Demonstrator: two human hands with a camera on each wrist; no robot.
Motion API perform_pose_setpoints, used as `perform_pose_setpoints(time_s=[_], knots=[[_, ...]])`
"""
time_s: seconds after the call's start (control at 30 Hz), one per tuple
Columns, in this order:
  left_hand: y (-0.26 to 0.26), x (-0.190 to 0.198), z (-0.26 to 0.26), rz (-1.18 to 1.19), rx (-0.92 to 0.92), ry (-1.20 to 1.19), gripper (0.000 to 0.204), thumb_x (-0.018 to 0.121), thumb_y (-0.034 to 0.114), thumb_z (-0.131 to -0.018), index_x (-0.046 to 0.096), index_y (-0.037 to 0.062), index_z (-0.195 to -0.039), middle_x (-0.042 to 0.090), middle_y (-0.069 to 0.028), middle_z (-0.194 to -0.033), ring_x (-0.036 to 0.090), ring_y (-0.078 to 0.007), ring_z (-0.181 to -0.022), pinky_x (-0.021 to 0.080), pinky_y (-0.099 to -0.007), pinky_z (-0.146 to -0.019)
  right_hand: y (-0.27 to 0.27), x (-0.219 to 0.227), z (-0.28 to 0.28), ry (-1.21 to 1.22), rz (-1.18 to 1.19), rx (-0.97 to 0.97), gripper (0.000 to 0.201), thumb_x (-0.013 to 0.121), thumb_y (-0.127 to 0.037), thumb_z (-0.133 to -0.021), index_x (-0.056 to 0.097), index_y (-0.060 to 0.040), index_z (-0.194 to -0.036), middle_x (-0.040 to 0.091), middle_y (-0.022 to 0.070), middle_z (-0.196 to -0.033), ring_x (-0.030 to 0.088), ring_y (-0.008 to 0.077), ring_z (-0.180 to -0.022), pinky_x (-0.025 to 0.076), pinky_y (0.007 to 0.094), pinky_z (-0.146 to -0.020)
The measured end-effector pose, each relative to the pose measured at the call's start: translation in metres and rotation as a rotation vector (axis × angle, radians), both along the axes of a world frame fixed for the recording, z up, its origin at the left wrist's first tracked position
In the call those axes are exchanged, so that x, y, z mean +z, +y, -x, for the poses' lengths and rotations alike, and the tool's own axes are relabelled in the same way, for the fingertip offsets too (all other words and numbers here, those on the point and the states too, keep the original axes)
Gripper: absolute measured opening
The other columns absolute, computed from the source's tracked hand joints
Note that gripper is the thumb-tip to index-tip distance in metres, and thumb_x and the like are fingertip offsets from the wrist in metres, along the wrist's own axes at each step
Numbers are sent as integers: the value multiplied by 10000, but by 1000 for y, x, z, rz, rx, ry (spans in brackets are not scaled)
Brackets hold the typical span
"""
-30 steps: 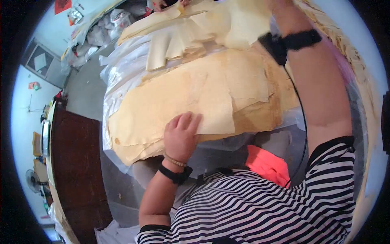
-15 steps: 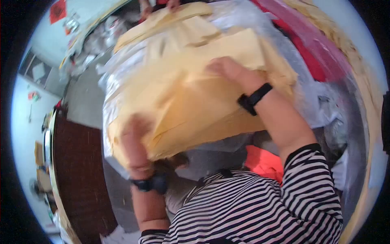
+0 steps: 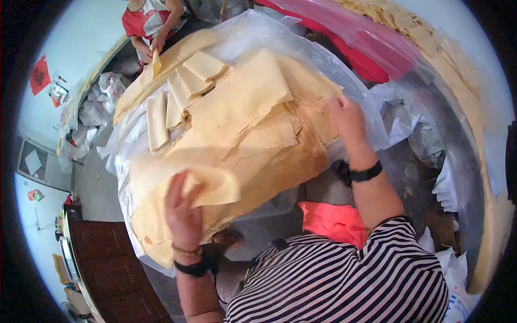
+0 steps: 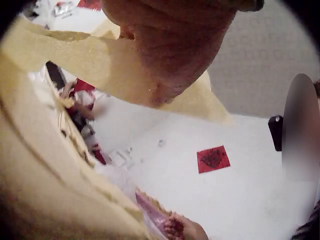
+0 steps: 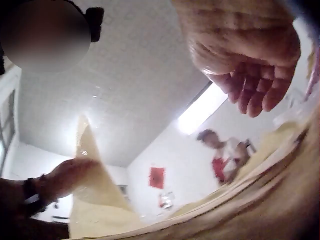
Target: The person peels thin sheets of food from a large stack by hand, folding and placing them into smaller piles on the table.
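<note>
My left hand (image 3: 183, 210) holds up one thin, pale yellow sheet (image 3: 218, 185) that looks like bean curd skin. The sheet bends over above the left part of a broad stack of such sheets (image 3: 258, 183). In the right wrist view, the raised sheet (image 5: 100, 200) stands up to a point above the left hand (image 5: 67, 177). My right hand (image 3: 349, 118) hovers by the right edge of the stack. From the right wrist, that hand (image 5: 255, 75) shows loosely curled fingers and nothing in them. Several folded strips (image 3: 177, 94) lie beyond the stack.
White plastic sheeting (image 3: 124, 183) lies under the stack. Across the table, another person (image 3: 153, 27) handles yellow sheets. A dark red wooden cabinet (image 3: 110, 264) stands at left. An orange-red cloth (image 3: 334, 222) lies by my lap. Pink plastic over red cloth (image 3: 355, 40) runs along the far right.
My right hand has gone from the far side to the stack's middle, then to its right edge. My left hand has risen from lying on the stack and now lifts a sheet. The head view has shifted.
</note>
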State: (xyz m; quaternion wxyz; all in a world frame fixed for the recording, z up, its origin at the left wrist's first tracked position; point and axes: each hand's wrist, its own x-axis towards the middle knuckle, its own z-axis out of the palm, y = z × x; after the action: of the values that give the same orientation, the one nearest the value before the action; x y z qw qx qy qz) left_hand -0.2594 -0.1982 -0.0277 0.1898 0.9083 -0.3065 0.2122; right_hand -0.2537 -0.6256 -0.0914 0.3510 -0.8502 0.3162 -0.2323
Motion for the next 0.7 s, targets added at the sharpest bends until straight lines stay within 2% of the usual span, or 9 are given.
perform_pose_setpoints(time_s=[0.03, 0.07, 0.13, 0.23, 0.33, 0.37, 0.47, 0.57, 0.7], knots=[[-15, -7, -1, -127, -77, 59, 492, 681, -24, -701, 743, 133, -1163, 642, -117, -1368, 560, -347, -1313, 454, -462, -1069, -28, -6, -1, 172, 176, -83, 529, 527, -519, -982, 733, -32, -1005, 734, 198, -883, 712, 368, -858, 538, 431, -753], [-25, -17, -2, -255, -153, 119, 506, 681, -28, -683, 741, 147, -1154, 628, -96, -1393, 556, -333, -1317, 457, -457, -1061, -53, -14, -6, 282, 54, -46, 549, 542, -541, -970, 736, -28, -1004, 732, 184, -865, 713, 343, -831, 536, 417, -730], [-42, -32, 1, -200, -149, 133, 500, 690, -20, -685, 734, 152, -1152, 638, -85, -1377, 567, -324, -1303, 461, -452, -1048, -91, -31, -20, 499, -189, 33, 592, 572, -583, -947, 742, -19, -1000, 729, 154, -828, 714, 294, -778, 532, 387, -683], [-47, -43, 2, -131, -137, 148, 504, 701, -10, -686, 728, 156, -1162, 642, -75, -1372, 571, -313, -1299, 461, -454, -1040, -105, -51, -34, 177, -649, 65, 667, 650, -646, -880, 744, 6, -980, 705, 103, -778, 676, 206, -673, 506, 341, -592], [-45, -45, 8, -92, -113, 152, 488, 684, -9, -724, 724, 151, -1184, 652, -73, -1360, 567, -312, -1310, 447, -454, -1048, -102, -50, -45, 85, -558, 25, 651, 675, -677, -858, 692, -29, -919, 596, -5, -687, 537, 89, -536, 399, 234, -469], [-44, -50, 7, -78, -114, 142, 483, 676, -11, -737, 723, 150, -1189, 654, -73, -1358, 565, -311, -1314, 442, -453, -1052, -98, -50, -43, 28, -512, 31, 643, 686, -670, -853, 676, -30, -917, 582, -9, -696, 526, 83, -540, 392, 237, -472], [-40, -54, 11, -59, -103, 139, 459, 648, -15, -775, 725, 154, -1194, 659, -71, -1353, 561, -307, -1323, 432, -452, -1064, -101, -35, -39, 196, -718, 55, 600, 691, -643, -867, 677, -44, -889, 587, -13, -713, 505, 67, -537, 382, 229, -471], [-42, -56, 12, -49, -96, 136, 445, 633, -13, -795, 730, 160, -1193, 660, -66, -1353, 559, -302, -1328, 430, -451, -1068, -90, -26, -35, 210, -771, 54, 477, 686, -549, -906, 713, -77, -850, 606, -10, -683, 521, 67, -533, 396, 240, -482], [-40, -57, 11, -37, -105, 127, 441, 628, -6, -802, 735, 164, -1194, 661, -63, -1353, 561, -299, -1327, 430, -450, -1072, -87, -34, -41, 25, -976, -4, 381, 716, -475, -904, 700, -97, -856, 608, -44, -698, 497, 32, -539, 388, 208, -480]])
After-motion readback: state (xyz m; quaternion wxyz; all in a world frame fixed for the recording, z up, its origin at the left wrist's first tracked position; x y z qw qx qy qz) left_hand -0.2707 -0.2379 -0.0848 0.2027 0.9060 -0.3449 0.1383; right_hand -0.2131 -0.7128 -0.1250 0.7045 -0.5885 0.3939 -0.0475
